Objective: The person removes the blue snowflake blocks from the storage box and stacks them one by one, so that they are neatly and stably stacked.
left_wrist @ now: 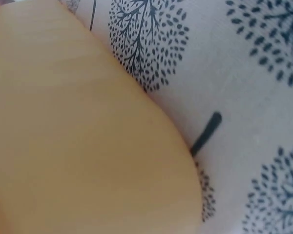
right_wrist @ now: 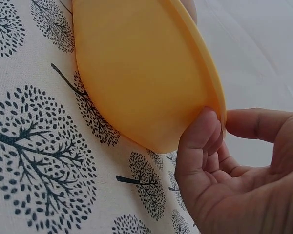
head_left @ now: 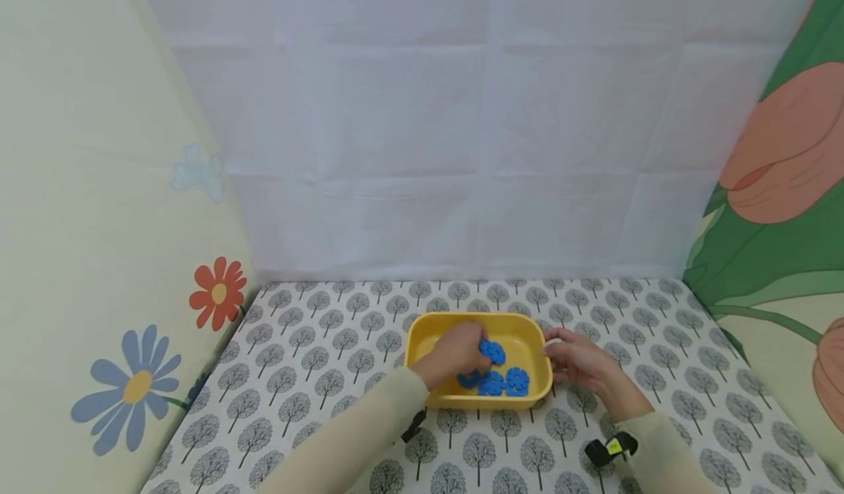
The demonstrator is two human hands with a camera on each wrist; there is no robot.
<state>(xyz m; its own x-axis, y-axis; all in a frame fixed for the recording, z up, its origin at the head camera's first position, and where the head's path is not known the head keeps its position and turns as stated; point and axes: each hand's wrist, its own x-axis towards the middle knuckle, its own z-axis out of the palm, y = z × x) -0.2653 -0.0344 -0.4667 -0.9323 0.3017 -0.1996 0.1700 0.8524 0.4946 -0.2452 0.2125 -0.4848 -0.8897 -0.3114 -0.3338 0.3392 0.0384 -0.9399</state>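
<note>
A yellow tray (head_left: 479, 402) with rounded corners lies on the cloth. Several blue flower-shaped pieces (head_left: 517, 381) are inside it, mostly towards its near side. My left hand (head_left: 456, 349) reaches over the tray's left side, fingers curled downward, with one blue piece between thumb and fingers; its fingertips are partly hidden. In the left wrist view only the tray's outer wall (left_wrist: 93, 126) shows, without the hand. At the tray's right end my right hand (right_wrist: 239, 170) pinches the rim, thumb on one side and bent fingers against the outer wall.
Under the tray spreads a white cloth (head_left: 356, 435) printed with dark trees. A white creased sheet (head_left: 409, 127) hangs behind the table. Flower-patterned hangings stand at the left (head_left: 86, 223) and right (head_left: 791, 274). Both wrists wear dark bands, the right band (head_left: 612, 448) with a yellow-green patch.
</note>
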